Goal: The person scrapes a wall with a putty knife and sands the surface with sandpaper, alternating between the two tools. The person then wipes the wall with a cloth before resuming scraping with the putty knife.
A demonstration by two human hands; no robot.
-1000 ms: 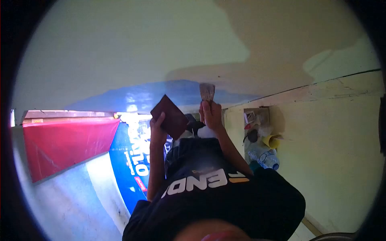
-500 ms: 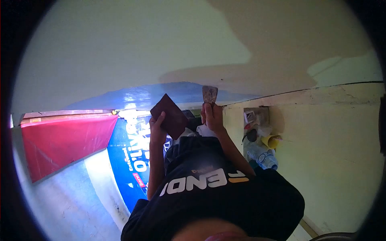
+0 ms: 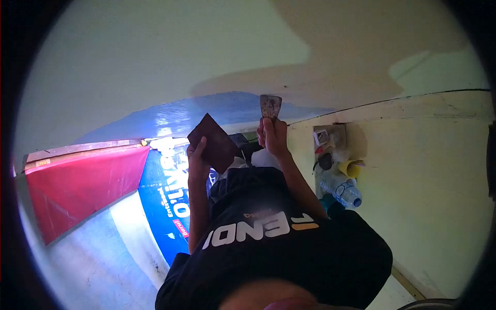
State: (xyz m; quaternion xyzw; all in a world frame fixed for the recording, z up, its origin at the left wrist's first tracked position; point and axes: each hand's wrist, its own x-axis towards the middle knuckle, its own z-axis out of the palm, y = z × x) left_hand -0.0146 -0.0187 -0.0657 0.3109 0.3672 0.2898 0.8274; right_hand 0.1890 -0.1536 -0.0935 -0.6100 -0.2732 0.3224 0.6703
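My left hand (image 3: 197,157) grips a flat, dark reddish-brown square board (image 3: 219,144), thumb across its face and one corner pointing up. In my right hand (image 3: 274,137) is a putty knife (image 3: 270,107), its stained metal blade upright, fingers wrapped round the handle. Beyond both tools spreads a pale wall (image 3: 170,57) with a shiny bluish patch (image 3: 170,114) along its lower part. The blade tip overlaps that patch in this view. Both hands are held in front of my dark shirt (image 3: 289,253), side by side and apart.
To the right, a clear plastic bottle (image 3: 347,194), a yellow cup (image 3: 351,168) and other small items sit together by a pale surface (image 3: 418,170). A red panel (image 3: 85,186) and a blue printed banner (image 3: 164,206) are at left. My shadow (image 3: 351,46) falls on the wall.
The view has shifted slightly, so both hands and tools appear a little higher and the board further left. Each hand keeps its hold.
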